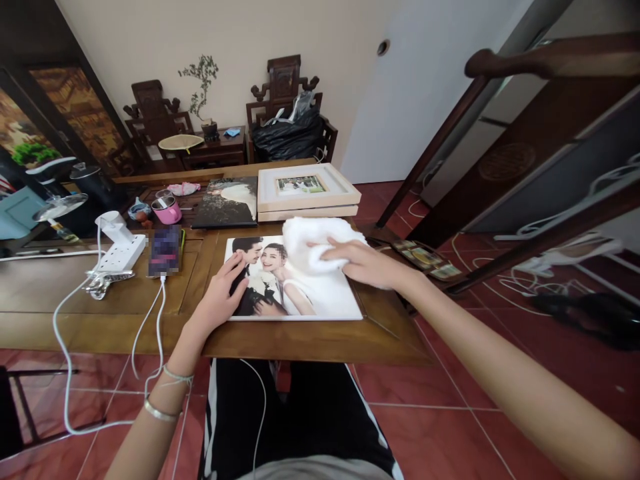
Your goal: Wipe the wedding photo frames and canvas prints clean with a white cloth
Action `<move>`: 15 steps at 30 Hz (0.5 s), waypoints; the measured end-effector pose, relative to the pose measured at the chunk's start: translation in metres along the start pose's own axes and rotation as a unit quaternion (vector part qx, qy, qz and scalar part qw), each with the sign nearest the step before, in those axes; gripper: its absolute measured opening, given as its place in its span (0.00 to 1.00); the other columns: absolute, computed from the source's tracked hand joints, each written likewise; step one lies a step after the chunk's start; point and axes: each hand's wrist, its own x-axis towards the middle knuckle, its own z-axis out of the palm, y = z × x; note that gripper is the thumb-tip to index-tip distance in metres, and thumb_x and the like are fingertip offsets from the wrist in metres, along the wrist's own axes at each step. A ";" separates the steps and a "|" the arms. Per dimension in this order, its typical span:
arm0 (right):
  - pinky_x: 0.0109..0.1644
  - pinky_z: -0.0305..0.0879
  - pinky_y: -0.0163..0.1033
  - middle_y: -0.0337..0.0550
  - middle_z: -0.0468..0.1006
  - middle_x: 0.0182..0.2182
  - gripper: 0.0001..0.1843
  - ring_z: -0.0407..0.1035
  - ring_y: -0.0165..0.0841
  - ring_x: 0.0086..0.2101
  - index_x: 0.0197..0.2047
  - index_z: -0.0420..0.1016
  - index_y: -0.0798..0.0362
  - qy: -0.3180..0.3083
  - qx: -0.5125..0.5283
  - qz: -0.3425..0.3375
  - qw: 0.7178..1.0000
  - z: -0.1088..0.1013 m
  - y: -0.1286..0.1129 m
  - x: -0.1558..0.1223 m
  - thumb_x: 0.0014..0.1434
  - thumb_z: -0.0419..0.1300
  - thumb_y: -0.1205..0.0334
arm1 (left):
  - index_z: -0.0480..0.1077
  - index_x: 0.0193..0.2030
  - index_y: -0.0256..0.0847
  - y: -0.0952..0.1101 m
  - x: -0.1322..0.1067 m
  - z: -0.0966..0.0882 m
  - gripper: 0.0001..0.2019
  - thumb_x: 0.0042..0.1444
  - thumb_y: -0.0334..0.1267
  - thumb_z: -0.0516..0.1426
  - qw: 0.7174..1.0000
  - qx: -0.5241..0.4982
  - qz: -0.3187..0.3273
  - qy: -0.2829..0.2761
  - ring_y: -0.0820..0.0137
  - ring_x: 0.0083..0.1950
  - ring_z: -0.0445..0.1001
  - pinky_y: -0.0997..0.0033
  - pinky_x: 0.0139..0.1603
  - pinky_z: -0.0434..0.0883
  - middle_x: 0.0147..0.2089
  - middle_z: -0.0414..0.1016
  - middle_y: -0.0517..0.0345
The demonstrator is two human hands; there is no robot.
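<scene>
A large wedding photo print lies flat at the front of the wooden table. My left hand rests on the print's left edge, fingers spread flat, pinning it down. My right hand presses a white cloth onto the print's upper right part, fingers laid over the cloth. Both forearms reach in from below.
Behind the print lie a dark photo panel and a stacked light wooden frame. To the left are a phone on a white cable, a power strip and a pink cup. Small photos sit at the right.
</scene>
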 end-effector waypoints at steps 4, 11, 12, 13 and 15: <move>0.67 0.47 0.55 0.40 0.79 0.47 0.29 0.68 0.42 0.54 0.45 0.77 0.51 0.048 -0.004 0.031 0.998 -0.001 0.023 0.031 0.44 0.46 0.76 | 0.60 0.64 0.35 -0.003 0.000 0.001 0.23 0.64 0.41 0.47 1.000 -0.004 0.004 0.006 0.63 0.71 0.51 0.56 0.70 0.52 0.69 0.54 0.46; 0.68 0.38 0.59 0.47 0.67 0.60 0.31 0.50 0.41 0.64 0.44 0.76 0.55 -0.011 -0.036 -0.017 0.999 0.011 -0.026 -0.007 0.40 0.45 0.80 | 0.61 0.64 0.33 -0.008 0.000 0.005 0.24 0.64 0.42 0.47 1.000 -0.012 0.005 0.014 0.62 0.70 0.52 0.57 0.70 0.52 0.69 0.55 0.44; 0.68 0.38 0.59 0.47 0.63 0.62 0.30 0.49 0.41 0.64 0.43 0.76 0.54 -0.007 -0.045 -0.013 0.999 0.014 -0.040 -0.020 0.40 0.45 0.80 | 0.61 0.64 0.33 -0.008 0.000 0.005 0.24 0.64 0.42 0.48 1.000 -0.012 0.004 0.015 0.62 0.70 0.52 0.57 0.70 0.52 0.69 0.55 0.44; 0.68 0.39 0.59 0.46 0.59 0.64 0.31 0.47 0.41 0.65 0.44 0.76 0.54 -0.008 -0.052 -0.011 0.999 0.017 -0.054 -0.032 0.40 0.45 0.81 | 0.61 0.64 0.34 -0.008 0.000 0.006 0.24 0.64 0.42 0.48 1.000 -0.011 0.004 0.016 0.62 0.70 0.52 0.56 0.69 0.52 0.69 0.55 0.45; 0.68 0.38 0.58 0.44 0.58 0.64 0.32 0.42 0.39 0.65 0.42 0.76 0.53 -0.029 -0.062 -0.034 0.997 0.023 -0.080 -0.055 0.38 0.44 0.82 | 0.61 0.64 0.35 -0.008 0.000 0.006 0.24 0.64 0.42 0.48 1.000 -0.011 0.005 0.017 0.61 0.70 0.53 0.55 0.69 0.53 0.69 0.55 0.45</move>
